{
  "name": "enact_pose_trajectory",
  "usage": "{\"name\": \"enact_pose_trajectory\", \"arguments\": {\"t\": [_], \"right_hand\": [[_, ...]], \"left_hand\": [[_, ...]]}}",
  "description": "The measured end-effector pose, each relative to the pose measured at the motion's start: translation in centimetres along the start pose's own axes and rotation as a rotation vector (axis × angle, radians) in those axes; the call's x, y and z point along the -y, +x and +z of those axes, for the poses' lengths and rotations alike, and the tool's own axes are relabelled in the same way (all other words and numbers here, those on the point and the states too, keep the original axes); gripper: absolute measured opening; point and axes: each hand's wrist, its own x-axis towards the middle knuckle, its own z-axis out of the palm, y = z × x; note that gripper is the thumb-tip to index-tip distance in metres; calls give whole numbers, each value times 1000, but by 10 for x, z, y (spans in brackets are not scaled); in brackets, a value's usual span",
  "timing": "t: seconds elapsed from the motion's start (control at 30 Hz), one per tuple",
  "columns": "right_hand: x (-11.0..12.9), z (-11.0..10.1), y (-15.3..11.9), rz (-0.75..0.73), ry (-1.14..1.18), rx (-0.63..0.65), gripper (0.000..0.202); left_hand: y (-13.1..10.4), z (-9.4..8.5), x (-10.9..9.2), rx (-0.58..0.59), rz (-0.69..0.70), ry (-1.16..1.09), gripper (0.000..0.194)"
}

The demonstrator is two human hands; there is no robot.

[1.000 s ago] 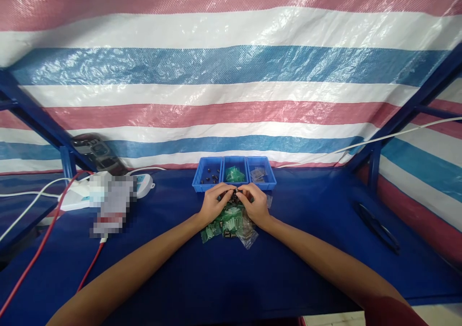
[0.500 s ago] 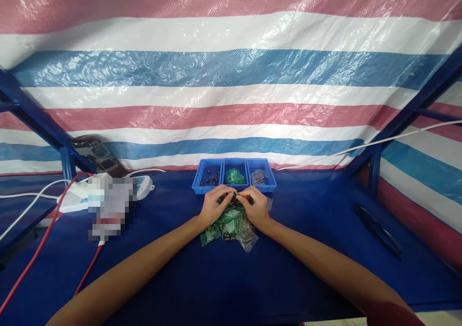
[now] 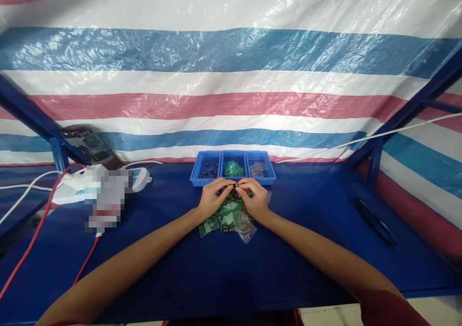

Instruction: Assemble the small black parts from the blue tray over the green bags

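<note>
My left hand (image 3: 212, 198) and my right hand (image 3: 254, 200) meet in front of the blue bins, thumbs and fingers pinched together. Between the fingertips is a small dark part (image 3: 235, 185), mostly hidden, so its kind is unclear. Below the hands lies a pile of small green plastic bags (image 3: 229, 214) with pale pieces inside. At its right edge sits a clear bag (image 3: 246, 230) of brownish look. Small dark cylindrical parts (image 3: 226, 229) lie at the front of the pile.
Behind the hands stand three joined blue bins (image 3: 206, 181), holding dark parts, green bags (image 3: 233, 169) and clear bags (image 3: 257, 169). To the left are a power strip (image 3: 68, 194), cables and a blurred device (image 3: 108, 201). A dark, slim object (image 3: 375, 222) lies at right.
The camera view has tilted down slightly, so the whole scene sits a little higher. Both hands stay pinched together at the same spot over the pile.
</note>
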Motion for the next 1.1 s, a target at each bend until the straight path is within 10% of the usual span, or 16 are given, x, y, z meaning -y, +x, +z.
{"name": "enact_pose_trajectory", "arguments": {"t": [1.1], "right_hand": [[0, -3, 0, 5, -25, 5, 10]], "left_hand": [[1, 2, 1, -5, 16, 5, 17]]}}
